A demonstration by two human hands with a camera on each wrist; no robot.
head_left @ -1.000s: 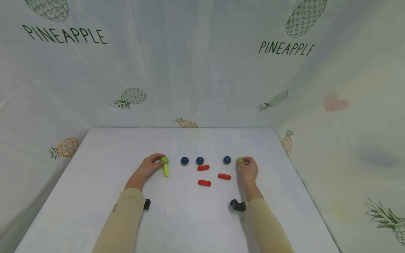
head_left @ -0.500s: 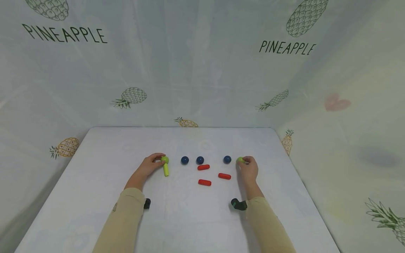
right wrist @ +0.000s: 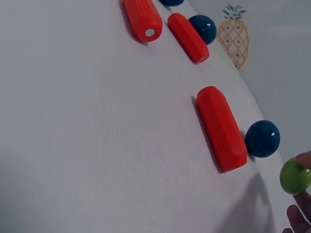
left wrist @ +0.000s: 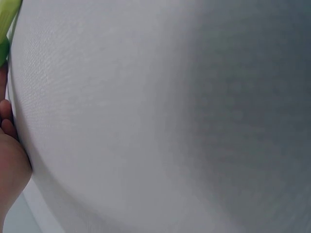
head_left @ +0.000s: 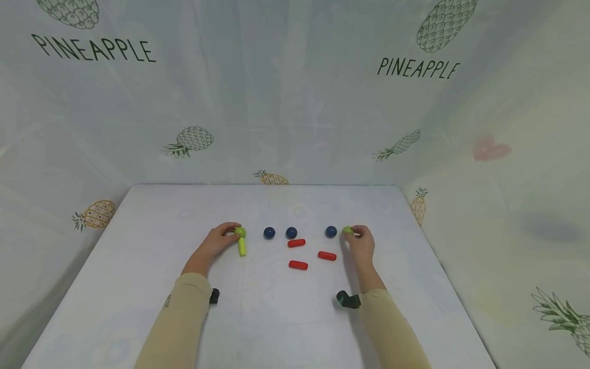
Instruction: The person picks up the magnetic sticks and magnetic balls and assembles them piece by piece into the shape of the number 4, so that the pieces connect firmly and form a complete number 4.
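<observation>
At the left of the table, my left hand [head_left: 218, 240] pinches a light-green ball [head_left: 240, 232]. A yellow-green stick [head_left: 242, 247] lies just in front of that ball, seemingly touching it; part of the stick [left wrist: 6, 17] shows at the left wrist view's edge. On the other side, my right hand [head_left: 361, 246] holds a second green ball [head_left: 348, 231] between thumb and fingers. In the right wrist view this green ball [right wrist: 294, 176] appears slightly off the table. The nearest thing to it is a dark-blue ball [head_left: 331, 232] on its left.
Two more dark-blue balls, one left [head_left: 269, 233] and one right [head_left: 291, 232], rest between my hands. Three red sticks, upper [head_left: 296, 243], right [head_left: 327, 255] and lower [head_left: 298, 265], lie in front of them. A pineapple-print cloth [head_left: 295, 102] hangs behind the white table [head_left: 276, 328].
My right hand has shifted slightly left and away from me with its green ball, towards the nearest blue ball. My left hand stays in place.
</observation>
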